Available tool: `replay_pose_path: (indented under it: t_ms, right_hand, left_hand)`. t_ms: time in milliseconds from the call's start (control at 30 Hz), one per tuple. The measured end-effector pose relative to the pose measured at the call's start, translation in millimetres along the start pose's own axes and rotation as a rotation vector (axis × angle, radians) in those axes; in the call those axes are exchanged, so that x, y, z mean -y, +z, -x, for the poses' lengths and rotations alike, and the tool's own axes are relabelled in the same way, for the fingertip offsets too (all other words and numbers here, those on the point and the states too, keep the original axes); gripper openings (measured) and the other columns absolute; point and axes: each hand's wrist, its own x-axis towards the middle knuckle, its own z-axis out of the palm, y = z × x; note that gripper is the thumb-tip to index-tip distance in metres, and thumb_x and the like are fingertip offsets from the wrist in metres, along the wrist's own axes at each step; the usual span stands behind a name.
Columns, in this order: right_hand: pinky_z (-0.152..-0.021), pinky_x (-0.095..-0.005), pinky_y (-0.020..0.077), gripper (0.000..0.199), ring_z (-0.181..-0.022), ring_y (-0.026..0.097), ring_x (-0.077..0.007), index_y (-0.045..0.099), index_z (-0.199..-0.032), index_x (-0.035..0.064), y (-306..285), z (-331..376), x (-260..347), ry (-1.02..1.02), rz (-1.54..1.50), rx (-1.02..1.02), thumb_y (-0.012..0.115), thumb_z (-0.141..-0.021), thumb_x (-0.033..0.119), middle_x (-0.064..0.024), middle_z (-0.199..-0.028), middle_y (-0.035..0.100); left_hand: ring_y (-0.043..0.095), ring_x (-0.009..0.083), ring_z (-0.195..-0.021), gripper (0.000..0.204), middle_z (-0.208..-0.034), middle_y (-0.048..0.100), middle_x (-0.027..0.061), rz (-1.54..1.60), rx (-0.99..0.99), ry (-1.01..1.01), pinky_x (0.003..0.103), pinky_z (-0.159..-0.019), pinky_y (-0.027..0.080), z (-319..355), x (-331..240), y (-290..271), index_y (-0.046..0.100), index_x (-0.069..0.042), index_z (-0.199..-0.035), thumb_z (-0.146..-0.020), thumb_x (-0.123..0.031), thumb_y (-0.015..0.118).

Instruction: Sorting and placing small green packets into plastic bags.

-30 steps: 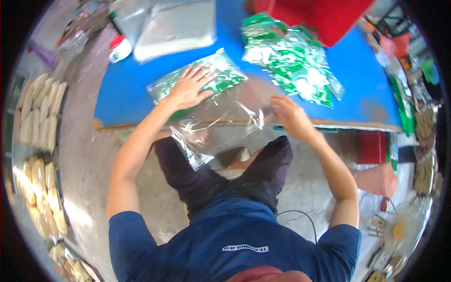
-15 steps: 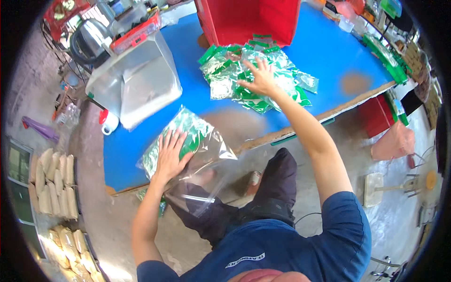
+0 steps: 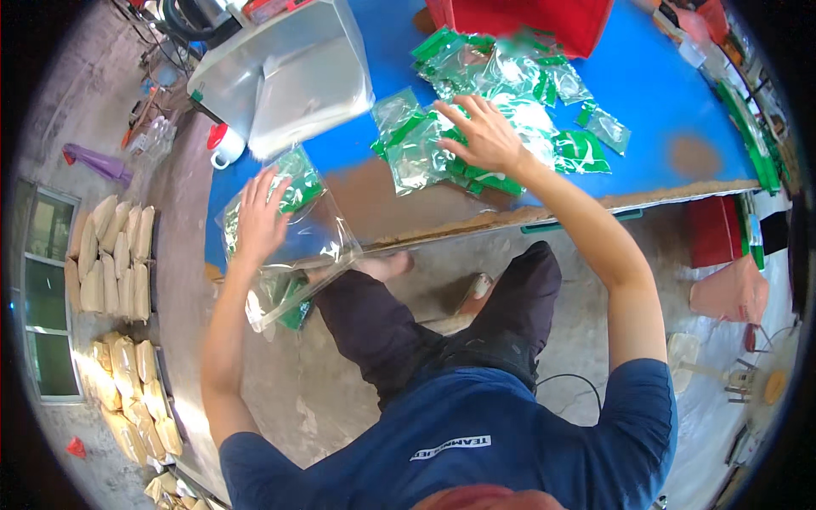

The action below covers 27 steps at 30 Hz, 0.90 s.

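Observation:
My left hand (image 3: 260,223) lies flat with its fingers stretched out on a large clear plastic bag (image 3: 327,234). Green-and-clear packets show inside the bag, and its loose end hangs past the table's front edge. Spread fingers of my right hand (image 3: 486,136) rest on a heap of small clear-and-green plastic packets (image 3: 459,72) in the middle of the blue table (image 3: 654,110). Some packets lie near the front edge under and beside that hand. I cannot make out whether the right fingertips press on any single packet.
Behind the heap lies a red bin (image 3: 518,21), its opening toward me. A translucent plastic tub (image 3: 310,93) stands at the left, beside a white mug with a red top (image 3: 225,146). Brown paper sacks (image 3: 110,255) are stacked on the floor at far left.
The view has shifted. My right hand has drawn some packets from the heap toward the front edge and left. My left hand remains on the bag, whose loose end now lies farther left.

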Motion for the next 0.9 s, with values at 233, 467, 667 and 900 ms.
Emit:
replay_pose_path:
  t_ms: [233, 467, 667, 900]
  right_hand:
    - [-0.090, -0.0419, 0.0460, 0.046, -0.105, 0.055, -0.0354, 0.060, -0.115, 0.0018, 28, 32, 125, -0.051, -0.115, 0.089, 0.060, -0.090, 0.040, -0.0190, -0.110, 0.056]
    - [-0.097, -0.0435, 0.0434, 0.027, -0.113, 0.055, -0.0372, 0.060, -0.107, 0.0004, 8, 42, 135, -0.326, -0.596, 0.125, 0.060, -0.091, 0.023, -0.0189, -0.122, 0.058]
    - [-0.106, -0.0534, 0.0332, 0.038, -0.131, 0.040, -0.0408, 0.057, -0.124, 0.0044, 22, 34, 106, -0.100, 0.007, 0.207, 0.053, -0.092, 0.025, -0.0175, -0.137, 0.049]
    - [-0.098, -0.0405, 0.0450, 0.030, -0.117, 0.054, -0.0368, 0.061, -0.117, 0.0014, -1, 28, 126, 0.060, -0.829, 0.333, 0.054, -0.087, 0.007, -0.0197, -0.123, 0.059]
  left_hand:
    - [0.068, 0.0234, -0.079, 0.038, -0.093, 0.071, 0.0122, 1.376, 0.458, -0.835, 0.034, -0.068, 0.054, 82, -151, 44, 0.062, -0.001, -0.110, -0.096, -0.036, 0.059]
    - [0.064, 0.0169, -0.098, 0.032, -0.110, 0.066, 0.0076, 2.091, -0.081, -1.111, 0.035, -0.086, 0.050, 75, -203, 80, 0.061, -0.003, -0.114, -0.094, -0.028, 0.062]
    - [0.064, 0.0184, -0.096, 0.032, -0.114, 0.064, 0.0035, 2.365, -0.287, -1.233, 0.038, -0.084, 0.051, 69, -199, 80, 0.058, -0.007, -0.120, -0.089, -0.010, 0.066]
    - [0.065, 0.0212, -0.100, 0.034, -0.115, 0.065, 0.0075, 2.198, -0.215, -1.214, 0.032, -0.081, 0.054, 62, -211, 66, 0.056, -0.003, -0.122, -0.090, -0.011, 0.065]
